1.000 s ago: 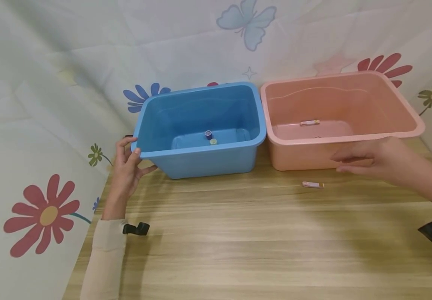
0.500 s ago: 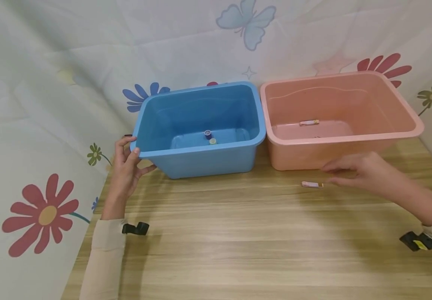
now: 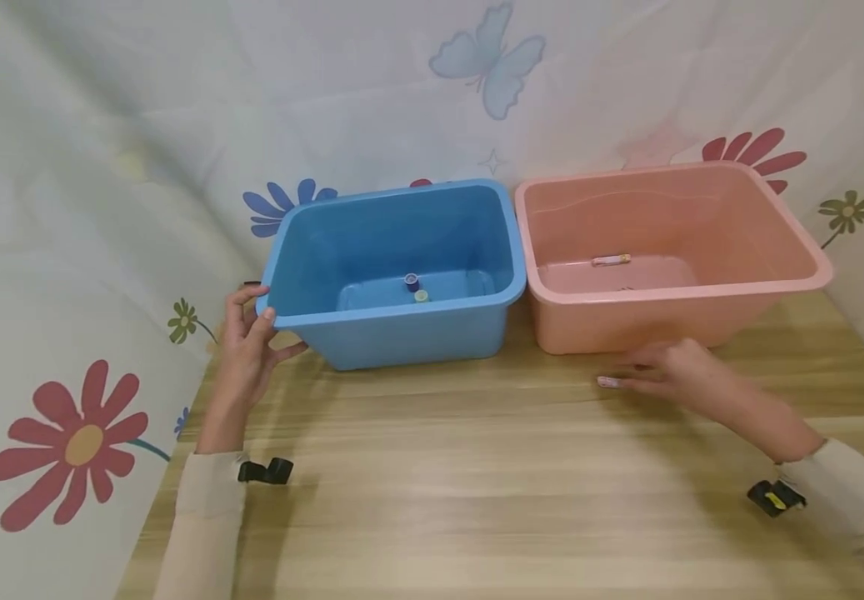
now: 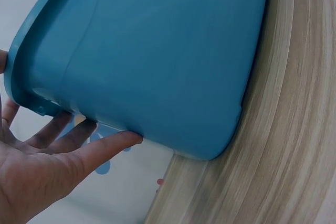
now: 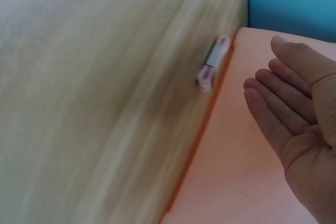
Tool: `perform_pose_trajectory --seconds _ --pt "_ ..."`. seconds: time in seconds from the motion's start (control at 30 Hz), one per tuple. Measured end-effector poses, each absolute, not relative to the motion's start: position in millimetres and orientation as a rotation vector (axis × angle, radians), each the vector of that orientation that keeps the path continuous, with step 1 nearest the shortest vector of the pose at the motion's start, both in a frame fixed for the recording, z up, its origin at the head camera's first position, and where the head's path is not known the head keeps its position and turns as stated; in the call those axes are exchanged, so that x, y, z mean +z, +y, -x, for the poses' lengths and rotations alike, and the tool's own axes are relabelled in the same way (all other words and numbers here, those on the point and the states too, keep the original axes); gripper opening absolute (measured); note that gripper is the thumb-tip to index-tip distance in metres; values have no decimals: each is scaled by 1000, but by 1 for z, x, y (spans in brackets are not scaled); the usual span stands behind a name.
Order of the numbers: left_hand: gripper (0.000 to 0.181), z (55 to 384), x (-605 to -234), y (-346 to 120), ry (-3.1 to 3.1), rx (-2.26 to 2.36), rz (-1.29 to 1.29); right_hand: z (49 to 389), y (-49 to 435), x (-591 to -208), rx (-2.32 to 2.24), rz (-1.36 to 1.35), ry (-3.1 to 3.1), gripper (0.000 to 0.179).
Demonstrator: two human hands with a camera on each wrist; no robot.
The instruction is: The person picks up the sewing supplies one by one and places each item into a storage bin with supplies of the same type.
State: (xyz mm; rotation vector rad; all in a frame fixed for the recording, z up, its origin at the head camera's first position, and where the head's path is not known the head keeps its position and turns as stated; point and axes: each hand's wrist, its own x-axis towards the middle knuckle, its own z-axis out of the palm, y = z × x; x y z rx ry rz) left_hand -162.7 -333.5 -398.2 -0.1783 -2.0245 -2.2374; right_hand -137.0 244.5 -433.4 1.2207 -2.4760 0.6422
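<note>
My left hand (image 3: 242, 354) holds the blue plastic tub (image 3: 417, 340) at its near left corner. In the left wrist view, its fingers touch the tub's rim and outer wall. On the table before the pink tub (image 3: 589, 325) lies a small pink skein (image 5: 214, 62) with a pale band round its middle. My right hand (image 3: 690, 375) is at the skein's right end, covering part of it in the head view. In the right wrist view, the fingers look loosely extended, with nothing between them and the skein apart from them.
The two tubs stand side by side against a floral cloth backdrop. Inside the blue one are a small purple spool-like piece (image 3: 412, 283) and a pale green one (image 3: 421, 296). A similar banded skein (image 3: 611, 260) lies in the pink tub. Wood-grain table (image 3: 461, 475) extends in front.
My right hand has moved left and down from the pink tub's front to the skein on the table. My left hand keeps its hold; the head view has tilted slightly.
</note>
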Motion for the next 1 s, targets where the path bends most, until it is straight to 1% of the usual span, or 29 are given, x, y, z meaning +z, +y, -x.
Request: perform_pose_trajectory --seconds 0.2,0.43,0.57,0.83,1.0 --pt "40 160 -397 -335 -2029 -2235 188 136 239 -446 693 -1116 -2532 22" --pt "41 159 -398 -336 -2027 -2236 194 132 236 -452 668 -876 -2665 19" --pt "40 158 -398 -336 -2026 -2236 187 131 232 -453 667 -791 -2772 16" --pt "41 158 -398 -336 -2017 -2238 202 132 227 -452 687 -705 -2847 13" --pt "41 158 -398 -336 -2014 -2243 212 131 228 -451 684 -702 -2892 13"
